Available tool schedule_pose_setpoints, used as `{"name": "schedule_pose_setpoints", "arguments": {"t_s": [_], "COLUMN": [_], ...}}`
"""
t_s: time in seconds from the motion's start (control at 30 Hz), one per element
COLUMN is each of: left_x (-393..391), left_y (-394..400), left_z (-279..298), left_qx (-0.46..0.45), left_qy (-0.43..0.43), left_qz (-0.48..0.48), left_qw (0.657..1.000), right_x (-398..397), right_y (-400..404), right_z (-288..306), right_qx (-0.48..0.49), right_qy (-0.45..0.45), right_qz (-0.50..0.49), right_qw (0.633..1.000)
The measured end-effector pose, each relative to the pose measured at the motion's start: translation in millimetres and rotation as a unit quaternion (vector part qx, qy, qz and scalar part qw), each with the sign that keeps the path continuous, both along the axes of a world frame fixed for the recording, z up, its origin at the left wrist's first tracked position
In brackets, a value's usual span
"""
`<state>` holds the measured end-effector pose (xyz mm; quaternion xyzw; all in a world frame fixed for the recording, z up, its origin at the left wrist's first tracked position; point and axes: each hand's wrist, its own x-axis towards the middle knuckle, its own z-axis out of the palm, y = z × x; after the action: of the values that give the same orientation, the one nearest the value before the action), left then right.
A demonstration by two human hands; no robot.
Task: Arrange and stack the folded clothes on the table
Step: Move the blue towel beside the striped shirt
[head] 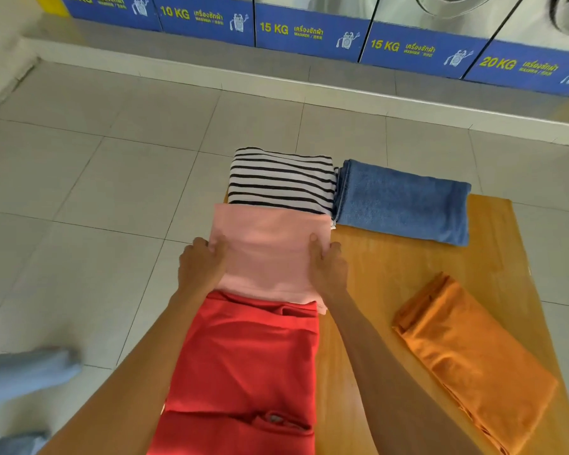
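A: Start at the grip. What are the hands doing?

B: The left hand (201,264) and the right hand (328,265) each clasp a side edge of the pink folded garment (267,254) — thumbs lie on top of the cloth, the other fingers are tucked under the edges or hidden behind them. So both hands are grasping it, one per side.

A: And where does the pink piece sit?

B: Take it as the landmark. Just beyond it, touching or slightly under its far edge, lies the striped folded shirt (281,180). Nearer the person than the pink piece, with its edge overlapping the pink one, is the red folded garment (243,362). Beyond and to the right of the pink piece, against the striped shirt, is the blue folded towel (403,201). Well to its right and nearer the person lies the orange folded cloth (470,359). All rest on the wooden table (368,290).

A: Is it lifted?

B: I cannot tell whether it is clear of the table or only held in place.

A: What could go wrong from here?

B: I judge the pink piece hangs at or over the table's left edge — a loose hold on that side could let it droop and unfold. And since the red garment overlaps it, pulling the pink one up could drag the red fold open.
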<state>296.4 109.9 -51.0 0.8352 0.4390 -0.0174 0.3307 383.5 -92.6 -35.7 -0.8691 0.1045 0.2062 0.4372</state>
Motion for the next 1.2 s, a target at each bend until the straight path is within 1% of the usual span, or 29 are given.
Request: {"name": "schedule_pose_setpoints", "arguments": {"t_s": [0.07, 0.13, 0.27, 0.43, 0.57, 0.63, 0.8, 0.93, 1.07, 1.2], "left_x": [1.6, 4.8, 10.3, 6.6, 8.2, 7.2, 6.8, 8.0, 7.4, 13.2], "left_y": [-5.4, -9.2, -10.2, 3.7, 7.8, 6.9, 3.0, 1.5, -6.9, -32.0], "left_z": [1.5, 3.3, 2.7, -10.6, -9.5, -11.0, -14.0, -11.7, -3.6, 15.2], "left_qx": [0.056, 0.079, 0.058, -0.04, -0.086, -0.09, -0.034, -0.02, -0.023, 0.074], "left_qy": [-0.012, -0.037, -0.017, -0.036, -0.042, -0.049, -0.037, -0.029, -0.055, -0.053], "left_qz": [-0.038, -0.044, -0.028, -0.045, -0.038, -0.024, -0.023, -0.025, 0.004, 0.006], "left_qw": [0.998, 0.995, 0.998, 0.998, 0.995, 0.994, 0.998, 0.999, 0.998, 0.996], "right_x": [-6.4, -9.7, -8.4, -5.2, -5.0, -4.8, -4.2, -4.0, -3.2, -8.6], "right_y": [5.6, 9.3, 6.8, 1.5, 0.6, 0.0, 0.0, -1.0, -2.0, -16.6], "right_z": [-0.1, 1.2, -4.4, -11.7, -14.2, -14.2, -11.3, -8.7, -5.0, 1.4], "right_qx": [-0.044, -0.082, -0.088, -0.076, -0.065, -0.065, -0.062, -0.054, -0.039, -0.05], "right_qy": [-0.032, -0.056, -0.069, -0.066, -0.071, -0.072, -0.068, -0.06, -0.044, -0.039], "right_qz": [-0.011, -0.013, -0.009, -0.011, -0.018, -0.017, -0.012, -0.017, -0.021, -0.007], "right_qw": [0.998, 0.995, 0.994, 0.995, 0.995, 0.995, 0.996, 0.997, 0.998, 0.998]}}
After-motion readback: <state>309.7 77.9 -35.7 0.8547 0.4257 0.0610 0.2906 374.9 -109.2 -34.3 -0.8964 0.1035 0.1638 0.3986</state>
